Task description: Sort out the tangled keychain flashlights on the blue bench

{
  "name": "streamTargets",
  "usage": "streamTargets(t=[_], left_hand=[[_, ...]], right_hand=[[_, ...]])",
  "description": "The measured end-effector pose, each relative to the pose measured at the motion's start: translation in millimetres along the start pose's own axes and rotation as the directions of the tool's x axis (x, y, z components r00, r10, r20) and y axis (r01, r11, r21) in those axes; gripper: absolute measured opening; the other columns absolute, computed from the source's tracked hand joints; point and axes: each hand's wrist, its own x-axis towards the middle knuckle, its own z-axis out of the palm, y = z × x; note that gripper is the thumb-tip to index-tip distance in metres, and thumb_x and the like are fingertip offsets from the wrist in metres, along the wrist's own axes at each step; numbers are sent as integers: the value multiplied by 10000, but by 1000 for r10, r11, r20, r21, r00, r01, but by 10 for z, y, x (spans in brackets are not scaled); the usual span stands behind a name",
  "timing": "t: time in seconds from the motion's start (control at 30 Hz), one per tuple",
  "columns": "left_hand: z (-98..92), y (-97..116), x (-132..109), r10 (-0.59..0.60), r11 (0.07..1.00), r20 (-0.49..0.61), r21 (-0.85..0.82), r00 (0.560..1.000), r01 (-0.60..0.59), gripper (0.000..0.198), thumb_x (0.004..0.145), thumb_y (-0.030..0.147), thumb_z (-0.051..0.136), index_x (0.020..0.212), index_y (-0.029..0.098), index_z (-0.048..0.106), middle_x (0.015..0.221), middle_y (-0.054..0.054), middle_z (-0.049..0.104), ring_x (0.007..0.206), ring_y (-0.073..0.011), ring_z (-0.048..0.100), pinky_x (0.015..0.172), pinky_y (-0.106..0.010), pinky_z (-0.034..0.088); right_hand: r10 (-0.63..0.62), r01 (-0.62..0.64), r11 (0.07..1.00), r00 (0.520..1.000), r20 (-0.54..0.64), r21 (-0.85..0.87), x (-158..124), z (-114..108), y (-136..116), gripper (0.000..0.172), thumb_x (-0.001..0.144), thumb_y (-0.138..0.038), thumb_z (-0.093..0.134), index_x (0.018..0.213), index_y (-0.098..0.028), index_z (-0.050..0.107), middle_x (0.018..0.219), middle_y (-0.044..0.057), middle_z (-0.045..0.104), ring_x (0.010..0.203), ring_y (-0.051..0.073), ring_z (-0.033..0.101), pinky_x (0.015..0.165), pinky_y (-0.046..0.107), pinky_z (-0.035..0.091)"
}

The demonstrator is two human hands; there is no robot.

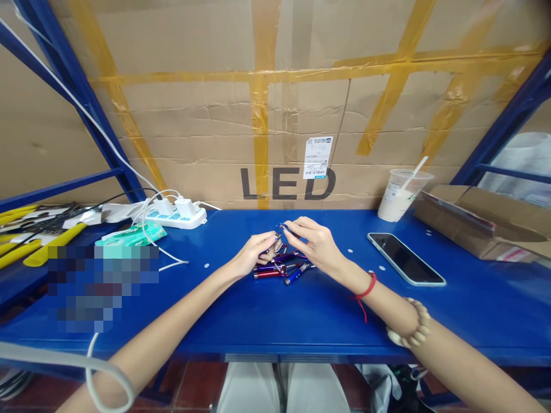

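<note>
My left hand (253, 252) is closed, thumb and fingertips pinched together over a pile of small metal keychain flashlights. Between them shows the metallic end of one flashlight, mostly covered by the fingers. Facing it, my right hand (316, 244) pinches a small dark blue ring clip (279, 225) at nearly the same spot; its details are too small to tell. Under and between both hands lie several flashlights with clips, among them a red flashlight (269, 275) and a blue flashlight (296, 275). Other purple ones are partly hidden by the fingers.
On the blue table (241, 321), a phone (407, 259) lies right, near a drink cup (403, 198) and an open cardboard box (477, 223). A power strip (181, 217), a green packet (131, 235) and yellow-handled tools (55, 245) are left. A large carton (206, 126) stands behind.
</note>
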Motion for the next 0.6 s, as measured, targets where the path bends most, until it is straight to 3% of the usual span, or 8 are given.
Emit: streamTargets(t=[0.23, 0.3, 0.37, 0.5, 0.6], left_hand=[[-24, 2, -1, 14, 999, -35, -35, 999, -15, 339, 821, 490, 458, 730, 164, 431, 510, 84, 252, 411, -39, 155, 408, -188, 118], [-70, 10, 1, 19, 998, -33, 63, 999, -17, 334, 845, 484, 420, 748, 165, 443, 511, 83, 257, 417, -49, 171, 416, -193, 145], [-126, 7, 13, 26, 964, -49, 265, 998, -12, 331, 863, 485, 394, 799, 169, 469, 521, 74, 298, 440, -67, 241, 444, -199, 206], [-242, -51, 70, 70, 733, -91, 680, 993, 10, 315, 890, 463, 341, 977, 217, 517, 705, 10, 522, 663, -148, 489, 631, -262, 376], [-348, -113, 101, 92, 532, -96, 846, 991, 32, 330, 890, 427, 349, 1022, 224, 572, 975, -51, 559, 930, -213, 529, 804, -329, 401]], right_hand=[[29, -31, 998, 999, 41, 53, 0, -15, 20, 253, 917, -251, 449, 1007, -123, 648, 802, 71, 621, 720, 140, 563, 680, 260, 479], [66, -76, 993, 992, 103, 90, 5, -28, 63, 267, 912, -275, 463, 995, -119, 664, 795, 71, 623, 692, 134, 562, 661, 256, 473], [116, -143, 983, 968, 223, 111, 1, -23, 133, 268, 896, -300, 495, 970, -127, 686, 774, 63, 629, 669, 130, 565, 647, 254, 467], [271, -304, 953, 854, 444, 3, -46, 10, 300, 263, 866, -306, 545, 1013, -148, 694, 765, 64, 650, 685, 151, 595, 655, 275, 470], [375, -380, 920, 775, 509, -100, -79, -44, 383, 469, 785, -433, 622, 1171, -167, 619, 936, 102, 640, 792, 189, 614, 699, 318, 491]])
